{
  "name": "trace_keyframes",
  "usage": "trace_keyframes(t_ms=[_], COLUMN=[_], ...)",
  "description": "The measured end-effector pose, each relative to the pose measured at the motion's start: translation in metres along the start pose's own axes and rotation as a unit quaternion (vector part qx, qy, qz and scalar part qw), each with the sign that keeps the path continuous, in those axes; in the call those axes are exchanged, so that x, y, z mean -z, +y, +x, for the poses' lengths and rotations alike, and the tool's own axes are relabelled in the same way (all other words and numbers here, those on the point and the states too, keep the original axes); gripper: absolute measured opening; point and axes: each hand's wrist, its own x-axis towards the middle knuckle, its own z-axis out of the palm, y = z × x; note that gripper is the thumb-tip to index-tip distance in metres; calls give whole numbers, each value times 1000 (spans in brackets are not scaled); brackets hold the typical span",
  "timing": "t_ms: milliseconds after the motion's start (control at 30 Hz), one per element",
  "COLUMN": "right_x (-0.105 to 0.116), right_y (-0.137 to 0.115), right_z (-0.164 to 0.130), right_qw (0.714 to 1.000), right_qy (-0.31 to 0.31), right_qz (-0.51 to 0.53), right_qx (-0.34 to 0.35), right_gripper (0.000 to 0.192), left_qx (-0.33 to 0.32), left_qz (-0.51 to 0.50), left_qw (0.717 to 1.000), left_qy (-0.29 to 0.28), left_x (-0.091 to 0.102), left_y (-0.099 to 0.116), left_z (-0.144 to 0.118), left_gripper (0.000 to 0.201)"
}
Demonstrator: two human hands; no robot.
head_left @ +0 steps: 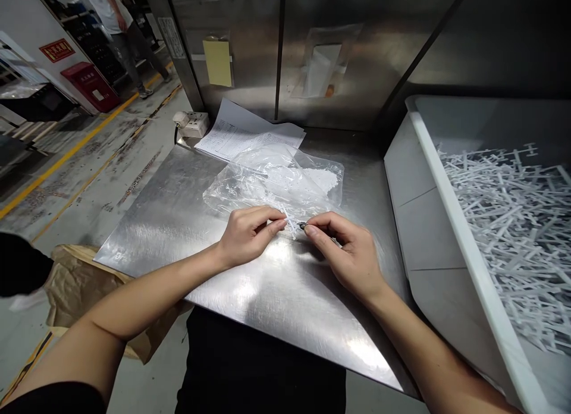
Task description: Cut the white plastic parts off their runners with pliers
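My left hand pinches a small, thin white plastic piece with crossbars between thumb and fingertips. Close beside it, my right hand is closed on a small dark tool, whose kind I cannot make out. The tool's tip points toward the white piece; whether they touch is unclear. Just beyond both hands lies a clear plastic bag with small white bits in it. Both hands are over the near-middle part of the metal table.
At the right stands a large white bin holding many white plastic pieces. Printed sheets and a power socket lie at the back by a metal wall. A brown paper sack is at lower left. Another person stands far left.
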Motion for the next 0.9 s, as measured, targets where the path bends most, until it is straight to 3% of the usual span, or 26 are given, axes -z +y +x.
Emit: trace_keyframes(t_ms=[700, 900], right_x=[-2, -3], right_y=[4, 8], right_z=[-1, -1], right_qw=[1000, 1000], right_qy=[-16, -13], right_qz=[-9, -10], right_qx=[-3, -4], right_gripper=[15, 15], left_qx=[-17, 22], left_qz=[-4, -23], left_qw=[1000, 999], left_qy=[-16, -21], left_x=[0, -2], left_y=[2, 1], left_z=[1, -1], left_gripper=[14, 13])
